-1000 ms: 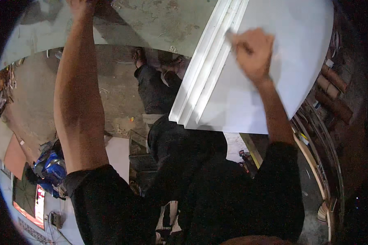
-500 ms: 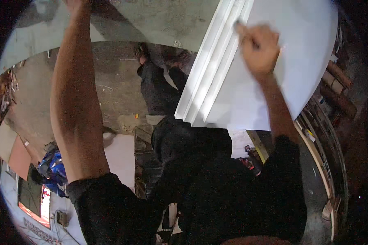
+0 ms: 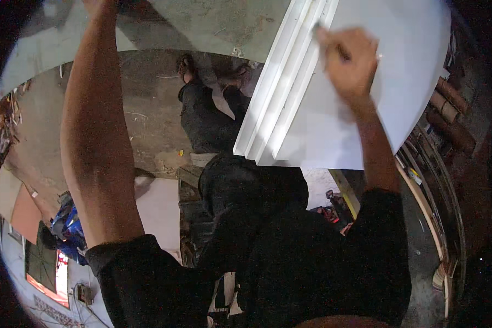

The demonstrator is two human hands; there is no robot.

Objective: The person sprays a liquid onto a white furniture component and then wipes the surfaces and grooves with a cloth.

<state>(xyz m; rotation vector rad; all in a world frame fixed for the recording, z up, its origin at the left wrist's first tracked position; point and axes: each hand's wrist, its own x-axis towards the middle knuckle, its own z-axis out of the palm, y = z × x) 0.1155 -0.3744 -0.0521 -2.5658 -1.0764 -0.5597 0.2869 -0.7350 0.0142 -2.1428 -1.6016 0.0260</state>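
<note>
We are working over a grey-green table [image 3: 213,22], its near edge curving across the upper left of the view. Below it, a brown-grey floor [image 3: 153,126] is showing, with small scraps lying about. At the right, brown rolls [image 3: 444,106] are lying beside long, thin strips of stock [image 3: 429,202]; at the left, a blue bundle [image 3: 70,227] is resting near a reddish board [image 3: 26,210].

We are having a smooth white panel [image 3: 410,60] extend past the table's near edge toward our body. White profiles [image 3: 281,82] are lying side by side along its left margin. Their long axis is running obliquely: the near ends are pointing down-left toward our lap, the far ends up-right, leaving the frame.

We are holding the right hand [image 3: 352,63] over the panel, fingers curled, fingertips beside the profiles; blur is hiding whether it is gripping anything. The left hand [image 3: 99,4] is being cut off at the top; we cannot tell its state.
</note>
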